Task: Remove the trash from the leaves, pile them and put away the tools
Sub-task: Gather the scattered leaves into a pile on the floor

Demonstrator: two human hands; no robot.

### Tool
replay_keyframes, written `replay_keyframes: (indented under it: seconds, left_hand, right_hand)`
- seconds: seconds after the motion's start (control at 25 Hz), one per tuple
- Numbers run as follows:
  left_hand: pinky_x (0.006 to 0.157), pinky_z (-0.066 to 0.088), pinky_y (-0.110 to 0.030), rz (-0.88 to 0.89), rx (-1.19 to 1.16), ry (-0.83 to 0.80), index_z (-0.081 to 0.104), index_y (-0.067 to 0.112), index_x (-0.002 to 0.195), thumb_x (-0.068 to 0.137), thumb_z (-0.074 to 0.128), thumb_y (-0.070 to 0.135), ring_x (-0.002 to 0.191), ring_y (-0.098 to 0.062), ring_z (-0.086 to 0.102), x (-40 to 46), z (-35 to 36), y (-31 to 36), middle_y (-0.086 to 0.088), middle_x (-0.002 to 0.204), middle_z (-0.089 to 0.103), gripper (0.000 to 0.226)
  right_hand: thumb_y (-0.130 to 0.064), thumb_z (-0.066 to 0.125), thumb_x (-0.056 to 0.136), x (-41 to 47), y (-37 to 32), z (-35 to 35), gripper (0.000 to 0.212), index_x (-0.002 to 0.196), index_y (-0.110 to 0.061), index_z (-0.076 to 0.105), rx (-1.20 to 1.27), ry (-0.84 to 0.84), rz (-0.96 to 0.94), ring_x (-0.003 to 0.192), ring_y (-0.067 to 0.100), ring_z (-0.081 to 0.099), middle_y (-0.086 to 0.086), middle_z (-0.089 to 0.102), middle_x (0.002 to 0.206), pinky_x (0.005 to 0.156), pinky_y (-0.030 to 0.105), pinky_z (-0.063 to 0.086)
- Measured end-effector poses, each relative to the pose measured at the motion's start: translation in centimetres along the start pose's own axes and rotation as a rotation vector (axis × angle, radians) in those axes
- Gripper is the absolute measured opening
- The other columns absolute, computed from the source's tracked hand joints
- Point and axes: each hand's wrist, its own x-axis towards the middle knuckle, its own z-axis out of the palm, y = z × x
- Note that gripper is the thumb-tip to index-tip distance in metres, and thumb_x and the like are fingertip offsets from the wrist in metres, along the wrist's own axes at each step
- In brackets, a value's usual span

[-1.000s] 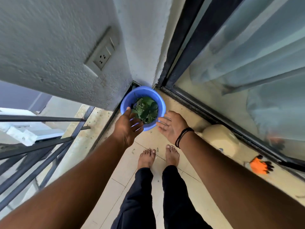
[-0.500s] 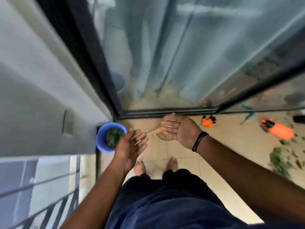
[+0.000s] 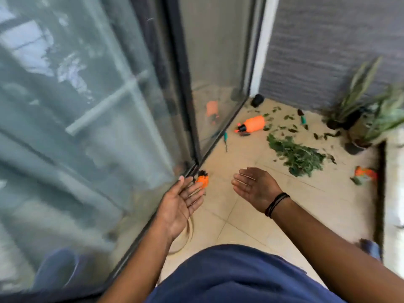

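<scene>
floor (image 3: 273, 206): pale beige tiles, running ahead of both hands to a grey textured wall (image 3: 328, 40). glass sliding door (image 3: 87, 106): standing along the left hand's outer side, its dark frame meeting the floor just beside the fingers.

pile of leaves (image 3: 295, 155): lying on the tiles beyond the right hand, well apart from it; long axis slanting from far-left to near-right. loose leaves (image 3: 284, 125) are lying scattered farther off.

potted plants (image 3: 360, 114): standing at the far right corner, blades pointing up and leaning.

left hand (image 3: 180, 204): hanging over the door track, palm up, fingers straight and relaxed, holding nothing.

right hand (image 3: 254, 188): hovering over the tiles, palm turned inward, fingers straight, holding nothing; black bands (image 3: 276, 204) are circling the wrist.

orange spray bottle (image 3: 251, 124): lying on its side far ahead of the right hand, long axis across the floor, dark nozzle end pointing left toward the door.

orange glove (image 3: 202, 180): lying just beyond the left fingertips, dark fingertips pointing away toward the track.

green-handled tool (image 3: 225, 137): lying near the door frame, long axis pointing away from the hands.

second green-handled tool (image 3: 302, 119): lying among the loose leaves; blurred.

orange-green item (image 3: 364, 174): lying right of the right hand by the edge; too blurred to tell.
</scene>
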Motion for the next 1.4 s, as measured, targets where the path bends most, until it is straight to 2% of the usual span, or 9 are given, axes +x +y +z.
replay_keyframes:
  seconds: [0.16, 0.44, 0.72, 0.84, 0.92, 0.96, 1.08, 1.2, 1.4]
  left_hand:
    - [0.108, 0.045, -0.045, -0.059, 0.181, -0.157, 0.060, 0.012, 0.128, 0.101, 0.049, 0.038, 0.120, -0.034, 0.064, 5.0, 11.6, -1.9, -0.017, 0.127, 0.069, 0.039]
    - [0.104, 0.047, -0.046, -0.220, 0.431, -0.231, 0.062, 0.011, 0.124, 0.082, 0.059, 0.037, 0.109, -0.032, 0.070, 10.3, 23.1, -7.0, -0.017, 0.121, 0.071, 0.050]
    - [0.098, 0.051, -0.043, -0.298, 0.517, -0.316, 0.062, 0.011, 0.128, 0.102, 0.051, 0.034, 0.115, -0.032, 0.068, 22.7, 31.1, -4.8, -0.015, 0.123, 0.071, 0.037]
    - [0.097, 0.049, -0.042, -0.343, 0.584, -0.341, 0.068, 0.013, 0.108, 0.103, 0.048, 0.040, 0.114, -0.025, 0.068, 28.9, 35.7, -2.9, -0.009, 0.123, 0.072, 0.034]
    - [0.094, 0.048, -0.042, -0.338, 0.607, -0.301, 0.062, 0.020, 0.085, 0.103, 0.049, 0.043, 0.111, -0.019, 0.068, 31.8, 37.6, -2.3, -0.004, 0.118, 0.075, 0.032]
    - [0.092, 0.048, -0.041, -0.337, 0.622, -0.288, 0.059, 0.023, 0.084, 0.103, 0.050, 0.040, 0.110, -0.019, 0.069, 33.3, 38.6, -2.2, -0.003, 0.116, 0.075, 0.028]
    - [0.088, 0.047, -0.038, -0.390, 0.710, -0.339, 0.066, 0.022, 0.107, 0.099, 0.059, 0.021, 0.112, -0.024, 0.067, 38.6, 41.8, -3.0, -0.007, 0.122, 0.072, 0.010]
    - [0.086, 0.048, -0.037, -0.449, 0.724, -0.371, 0.057, 0.018, 0.135, 0.097, 0.061, 0.016, 0.109, -0.024, 0.067, 42.8, 45.6, -4.7, -0.009, 0.130, 0.067, 0.038]
    - [0.098, 0.047, -0.041, -0.468, 0.820, -0.445, 0.053, 0.020, 0.141, 0.098, 0.063, 0.020, 0.112, -0.020, 0.066, 47.1, 51.4, -8.7, -0.004, 0.129, 0.068, 0.045]
  right_hand:
    - [-0.025, 0.049, 0.100, 1.2, -7.4, -8.3, 0.023, 0.092, -0.008, 0.063, 0.148, 0.115, -0.091, 0.089, 0.028, 0.067, 0.011, 0.071, 0.088, 0.080, 0.036, 0.053]
    - [-0.024, 0.049, 0.101, 2.6, -13.5, -18.2, 0.023, 0.100, -0.006, 0.063, 0.366, 0.295, -0.116, 0.094, 0.029, 0.067, 0.014, 0.069, 0.102, 0.080, 0.036, 0.054]
    - [-0.025, 0.049, 0.102, 9.5, -19.7, -20.6, 0.024, 0.101, -0.006, 0.064, 0.418, 0.406, -0.130, 0.093, 0.029, 0.067, 0.014, 0.070, 0.101, 0.079, 0.037, 0.054]
    - [-0.026, 0.050, 0.102, 12.1, -24.5, -20.8, 0.026, 0.103, -0.006, 0.065, 0.361, 0.485, -0.181, 0.090, 0.029, 0.069, 0.013, 0.071, 0.100, 0.078, 0.038, 0.055]
    - [-0.027, 0.049, 0.102, 13.4, -27.5, -20.8, 0.027, 0.103, -0.007, 0.067, 0.286, 0.518, -0.176, 0.086, 0.028, 0.070, 0.011, 0.073, 0.094, 0.078, 0.038, 0.057]
    - [-0.027, 0.049, 0.102, 14.1, -28.9, -20.9, 0.027, 0.103, -0.007, 0.067, 0.267, 0.534, -0.172, 0.084, 0.027, 0.070, 0.010, 0.074, 0.092, 0.078, 0.038, 0.057]
    - [-0.025, 0.050, 0.101, 17.1, -32.2, -21.1, 0.025, 0.104, -0.007, 0.067, 0.279, 0.605, -0.206, 0.083, 0.028, 0.070, 0.011, 0.073, 0.092, 0.077, 0.037, 0.057]
    - [-0.022, 0.050, 0.101, 19.6, -35.0, -21.4, 0.023, 0.101, -0.006, 0.066, 0.334, 0.687, -0.213, 0.082, 0.029, 0.070, 0.013, 0.071, 0.093, 0.077, 0.038, 0.057]
    - [-0.013, 0.047, 0.100, 24.3, -36.7, -24.3, 0.022, 0.104, -0.002, 0.065, 0.252, 0.718, -0.183, 0.086, 0.034, 0.070, 0.021, 0.073, 0.098, 0.081, 0.041, 0.055]
